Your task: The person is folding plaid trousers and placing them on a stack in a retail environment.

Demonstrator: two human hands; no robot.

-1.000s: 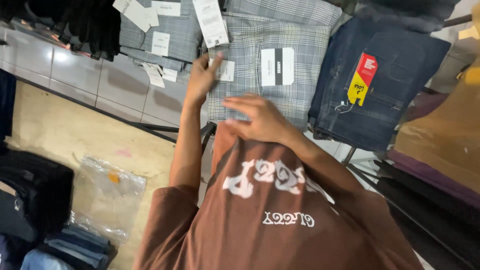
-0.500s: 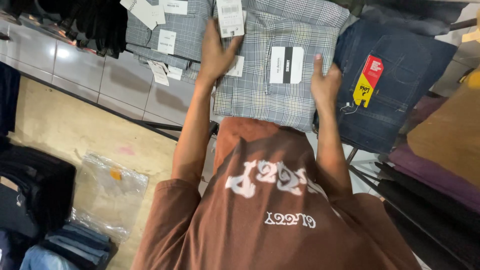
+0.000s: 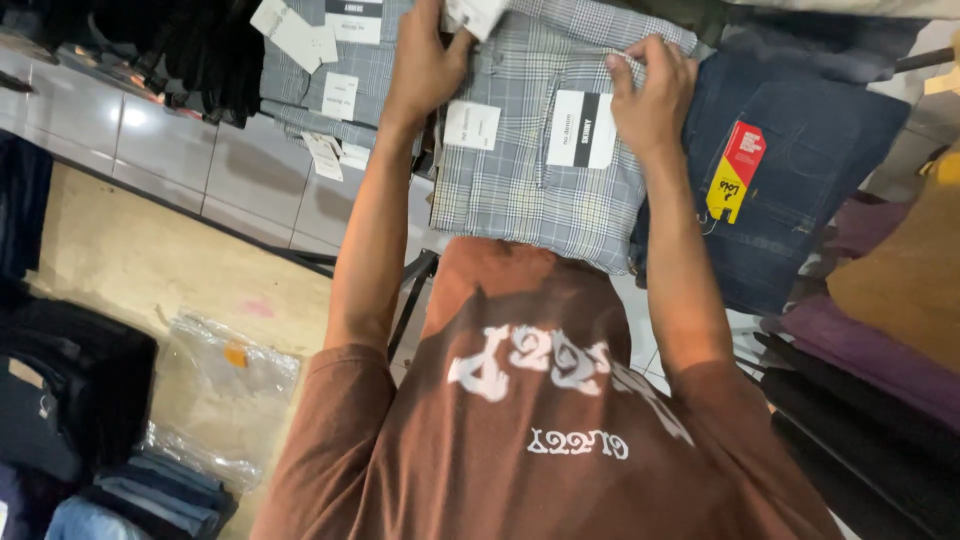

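Both hands have slid higher, left hand (image 3: 425, 65) and right hand (image 3: 650, 95) grasping checked trousers (image 3: 530, 180) above tiled floor (image 3: 165, 150).

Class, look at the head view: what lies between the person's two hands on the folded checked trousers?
Between the left hand and right hand lie checked trousers cloth and two paper tags, seen in the head view.

plaid trousers (image 3: 540, 190): grey-white check | jeans (image 3: 800, 170): dark blue | tag (image 3: 737, 170): red-yellow
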